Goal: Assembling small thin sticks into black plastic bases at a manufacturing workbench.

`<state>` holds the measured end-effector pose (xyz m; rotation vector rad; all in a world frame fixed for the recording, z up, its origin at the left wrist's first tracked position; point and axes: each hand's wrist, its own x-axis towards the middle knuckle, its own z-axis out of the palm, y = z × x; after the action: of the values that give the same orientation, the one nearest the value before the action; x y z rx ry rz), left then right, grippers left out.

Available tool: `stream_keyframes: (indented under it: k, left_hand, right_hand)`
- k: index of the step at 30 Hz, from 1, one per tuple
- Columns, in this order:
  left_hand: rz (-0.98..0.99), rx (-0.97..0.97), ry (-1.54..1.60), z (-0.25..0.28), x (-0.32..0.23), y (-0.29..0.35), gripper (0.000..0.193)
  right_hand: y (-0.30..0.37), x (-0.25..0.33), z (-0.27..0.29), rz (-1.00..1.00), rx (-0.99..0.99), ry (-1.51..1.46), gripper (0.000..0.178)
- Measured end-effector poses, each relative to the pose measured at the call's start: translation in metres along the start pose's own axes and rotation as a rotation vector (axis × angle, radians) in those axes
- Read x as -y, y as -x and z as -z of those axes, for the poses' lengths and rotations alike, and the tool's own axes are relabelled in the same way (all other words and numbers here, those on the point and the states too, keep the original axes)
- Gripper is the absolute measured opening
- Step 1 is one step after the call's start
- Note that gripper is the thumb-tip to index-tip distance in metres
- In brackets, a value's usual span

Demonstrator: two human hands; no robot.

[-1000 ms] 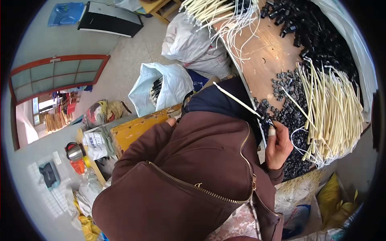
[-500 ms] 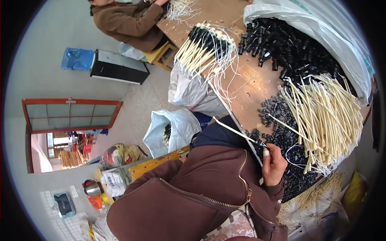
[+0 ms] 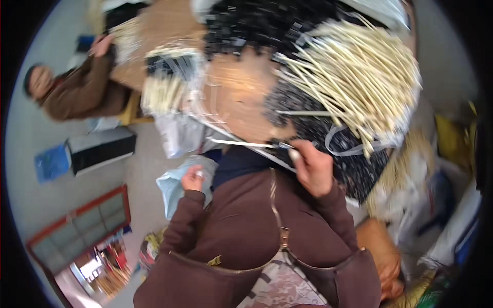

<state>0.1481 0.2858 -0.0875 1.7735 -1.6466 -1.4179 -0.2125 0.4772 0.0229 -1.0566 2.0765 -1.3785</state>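
My right hand, with a pale wrap on its thumb, is closed by the table edge. Its fingertips pinch a black plastic fitting, from which a straight cream-sleeved wire points left. My left hand is raised over the pale blue bag. Its fingers look partly curled and are smeared by motion, with a white spot near the tips. Small black plastic parts spread beside and beyond my right hand. A thick heap of cream-sleeved wires lies beyond them, to the right.
Black fittings are piled at the table's far side. A bundle of assembled wires overhangs the table's left edge, above a white sack. Across the table sits a co-worker in a brown coat. A water dispenser and an open door are further left.
My view has swung, shifting the table left and upward in the picture. My left hand has come into sight. My right hand still pinches the black fitting with its wire.
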Motion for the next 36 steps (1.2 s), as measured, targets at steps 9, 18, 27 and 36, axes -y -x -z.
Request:
stream_keyframes:
  k: [9,18,27,36]
  left_hand:
    - [-1.254,0.287,-0.394,-0.130,-0.222,0.029,0.033]
    - [-1.339,0.406,-0.380,-0.144,-0.221,0.010,0.024]
    - [-1.275,0.518,-0.211,-0.141,-0.213,-0.006,0.023]
    - [-0.857,0.614,-0.021,-0.141,-0.205,-0.009,0.027]
  right_hand:
    - [-0.002,0.007,-0.021,0.000,-0.072,0.172,0.016]
    - [-0.010,0.011,-0.031,0.215,-0.102,0.420,0.019]
    - [-0.024,0.022,-0.042,0.228,-0.007,0.474,0.012]
    - [-0.024,0.021,-0.046,0.256,0.082,0.529,0.024]
